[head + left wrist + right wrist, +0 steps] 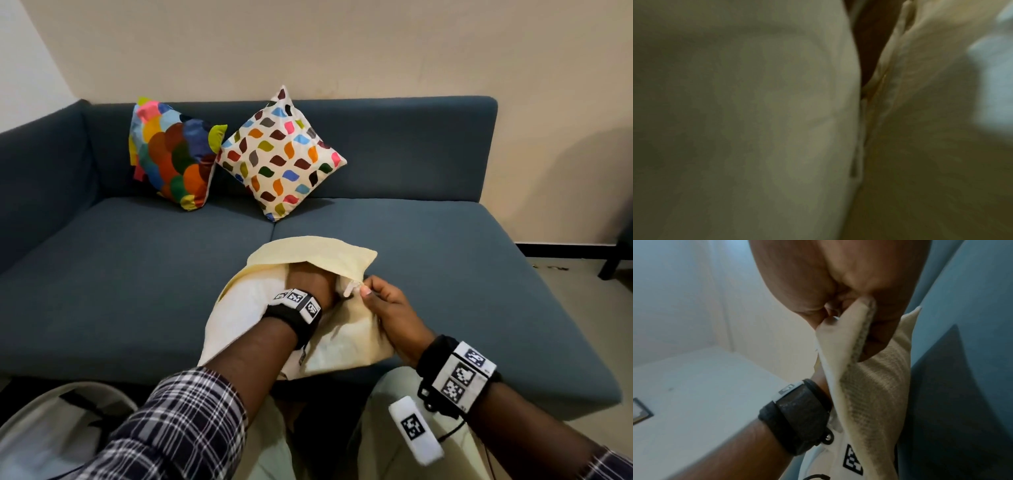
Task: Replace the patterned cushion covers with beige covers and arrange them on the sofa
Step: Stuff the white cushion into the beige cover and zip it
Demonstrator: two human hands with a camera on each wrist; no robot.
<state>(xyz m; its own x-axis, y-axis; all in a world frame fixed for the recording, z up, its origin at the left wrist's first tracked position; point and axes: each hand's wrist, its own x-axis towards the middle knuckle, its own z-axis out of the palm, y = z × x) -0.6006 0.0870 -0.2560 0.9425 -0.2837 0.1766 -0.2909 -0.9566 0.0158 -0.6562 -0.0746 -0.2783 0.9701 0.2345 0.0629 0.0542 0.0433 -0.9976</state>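
Observation:
A beige cover (318,250) lies at the front middle of the blue sofa (120,274), partly pulled over a white cushion insert (236,308). My left hand (310,279) is pushed into the cover's opening, and its fingers are hidden inside. The left wrist view shows only the white insert (756,113) pressed against the beige cover (920,97). My right hand (363,290) pinches the cover's open edge by the zip; the right wrist view shows that hand (849,309) gripping the beige cover (869,386). Two patterned cushions lean on the backrest: a scale-patterned cushion (174,154) and a leaf-patterned cushion (281,154).
My knees press against the sofa's front edge. A white bag or basket (51,428) sits on the floor at the lower left. A dark furniture leg (615,260) stands past the sofa's right end. The seat left and right of the beige cover is bare.

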